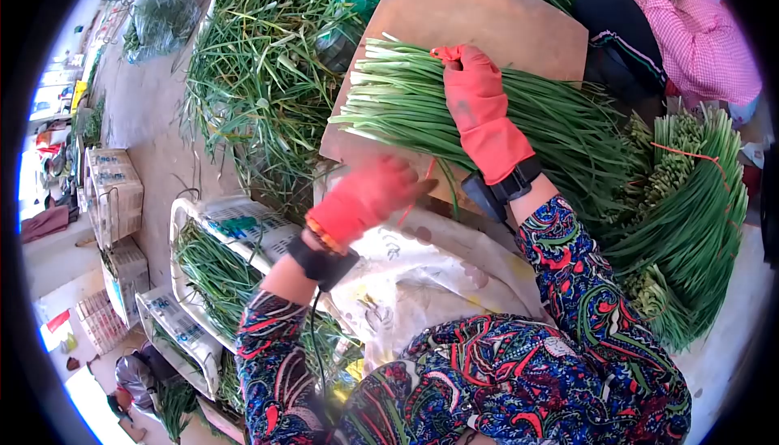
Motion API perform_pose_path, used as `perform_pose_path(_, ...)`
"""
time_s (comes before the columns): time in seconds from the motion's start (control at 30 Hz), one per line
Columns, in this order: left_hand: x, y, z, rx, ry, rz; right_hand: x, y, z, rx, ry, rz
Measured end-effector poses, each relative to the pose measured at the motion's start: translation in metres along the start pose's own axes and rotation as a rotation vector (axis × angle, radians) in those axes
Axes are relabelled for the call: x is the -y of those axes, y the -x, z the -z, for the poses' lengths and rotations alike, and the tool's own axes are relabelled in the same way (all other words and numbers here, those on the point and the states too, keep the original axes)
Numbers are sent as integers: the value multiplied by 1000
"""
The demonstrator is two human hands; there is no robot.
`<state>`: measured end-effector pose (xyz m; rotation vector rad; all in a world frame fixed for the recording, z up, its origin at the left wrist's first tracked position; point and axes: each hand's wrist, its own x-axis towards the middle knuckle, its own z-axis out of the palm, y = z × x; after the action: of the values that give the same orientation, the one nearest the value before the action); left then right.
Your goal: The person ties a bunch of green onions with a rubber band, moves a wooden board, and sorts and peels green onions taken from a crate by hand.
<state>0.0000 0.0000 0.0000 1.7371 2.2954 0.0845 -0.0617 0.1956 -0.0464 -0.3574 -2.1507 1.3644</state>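
A thick bunch of garlic chives (389,92) lies across a brown board (454,7), its pale cut ends to the left. My right hand (479,112), in a red rubber glove, is closed on top of the bunch. A bright red tie (442,53) shows at its fingertips, pinched there. My left hand (365,197), also red-gloved, hovers at the board's near edge, smeared by motion, so its grip is unclear. Beside it a thin red strip (428,171) hangs below the bunch. Both wrists wear dark bands.
Loose leaves and trimmings (268,80) are heaped at left. Tied chive bunches (690,210) stand at right. White crates (203,234) holding greens are at lower left. A co-worker in a pink checked top (690,31) sits at upper right. Pale plastic sheeting (430,258) covers my lap.
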Motion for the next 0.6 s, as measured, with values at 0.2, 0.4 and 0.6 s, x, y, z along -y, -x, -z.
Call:
perform_pose_path(0.2,6,-16,-36,-246,140,117,-19,-16,9,-16,-63,98)
perform_pose_path(0.4,-10,-40,1,-769,378,261,-11,-15,15,-34,102,160)
perform_pose_path(0.6,-5,-89,41,-870,121,470,-4,-15,25,5,-5,169)
